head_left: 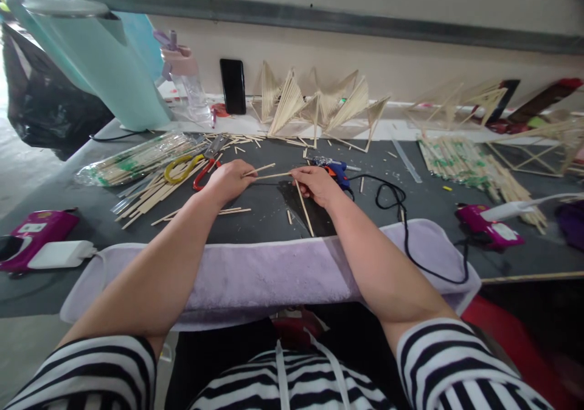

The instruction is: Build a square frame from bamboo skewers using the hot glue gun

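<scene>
My left hand (230, 182) is closed on thin wooden sticks near the middle of the table, and one stick's free end (264, 168) points to the right. Another wooden stick (274, 176) spans the gap to my right hand (314, 185), which pinches its far end. From the right fingers a further stick (303, 209) slants down toward the towel; I cannot tell whether it is joined to the others. Just behind the right hand lies a blue glue gun (337, 173). Red-handled scissors (201, 176) rest beside the left hand.
Loose sticks (159, 197) and yellow-handled scissors (180, 170) lie at left. Stick frameworks (314, 103) stand by the wall near a phone (233, 86). A lilac towel (274, 270) covers the front edge. A black cord (406, 239) crosses at right, near a magenta power strip (479, 221).
</scene>
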`<action>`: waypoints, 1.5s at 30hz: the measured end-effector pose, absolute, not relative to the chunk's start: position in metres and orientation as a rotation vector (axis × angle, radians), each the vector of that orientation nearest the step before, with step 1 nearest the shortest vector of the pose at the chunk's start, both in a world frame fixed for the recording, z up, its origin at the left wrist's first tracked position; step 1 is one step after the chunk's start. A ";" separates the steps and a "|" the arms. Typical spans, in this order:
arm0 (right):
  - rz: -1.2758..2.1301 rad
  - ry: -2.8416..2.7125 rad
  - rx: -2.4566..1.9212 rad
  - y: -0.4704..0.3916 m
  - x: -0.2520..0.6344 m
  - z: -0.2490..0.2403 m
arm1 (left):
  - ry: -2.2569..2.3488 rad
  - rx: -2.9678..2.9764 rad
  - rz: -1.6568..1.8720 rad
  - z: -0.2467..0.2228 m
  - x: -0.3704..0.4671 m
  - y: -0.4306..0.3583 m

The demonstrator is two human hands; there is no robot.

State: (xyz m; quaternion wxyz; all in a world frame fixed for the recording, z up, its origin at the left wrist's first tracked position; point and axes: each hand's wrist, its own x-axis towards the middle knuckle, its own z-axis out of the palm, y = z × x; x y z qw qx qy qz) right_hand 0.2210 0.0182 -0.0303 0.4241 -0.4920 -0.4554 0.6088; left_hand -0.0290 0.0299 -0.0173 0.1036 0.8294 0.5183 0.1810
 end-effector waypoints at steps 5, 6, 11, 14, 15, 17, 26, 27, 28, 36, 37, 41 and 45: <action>1.543 -1.092 -1.262 0.016 0.219 -0.025 | 1.308 2.439 0.440 0.001 -0.026 0.016; 1.547 -1.087 -1.260 0.016 0.219 -0.024 | 1.244 2.395 0.350 0.006 -0.023 0.011; 1.560 -1.047 -1.240 0.017 0.219 -0.023 | 1.037 2.233 -0.042 0.024 -0.010 -0.007; 1.554 -1.030 -1.246 0.018 0.220 -0.022 | 1.020 2.179 -0.109 0.028 -0.006 -0.011; 1.561 -1.026 -1.238 0.019 0.220 -0.022 | 1.027 2.151 -0.103 0.028 -0.005 -0.012; 1.580 -1.015 -1.213 0.019 0.220 -0.023 | 1.033 2.054 -0.048 0.030 -0.001 -0.016; 1.621 -0.931 -1.145 0.020 0.219 -0.025 | 0.934 1.443 0.245 0.018 0.036 -0.039; 1.626 -0.920 -1.143 0.020 0.219 -0.025 | 0.936 1.417 0.259 0.016 0.039 -0.039; 1.634 -0.911 -1.138 0.021 0.219 -0.025 | 0.940 1.397 0.272 0.014 0.040 -0.039; 1.731 -0.823 -1.093 0.021 0.222 -0.024 | 0.947 1.210 0.513 0.004 0.040 -0.030; 1.731 -0.821 -1.103 0.020 0.222 -0.023 | 0.942 1.191 0.547 0.003 0.039 -0.029; 1.778 -0.886 -1.184 0.014 0.222 -0.020 | 0.937 1.123 0.666 0.003 0.037 -0.025; 1.981 -1.146 -1.234 0.008 0.226 -0.016 | 0.935 1.077 0.723 0.002 0.032 -0.020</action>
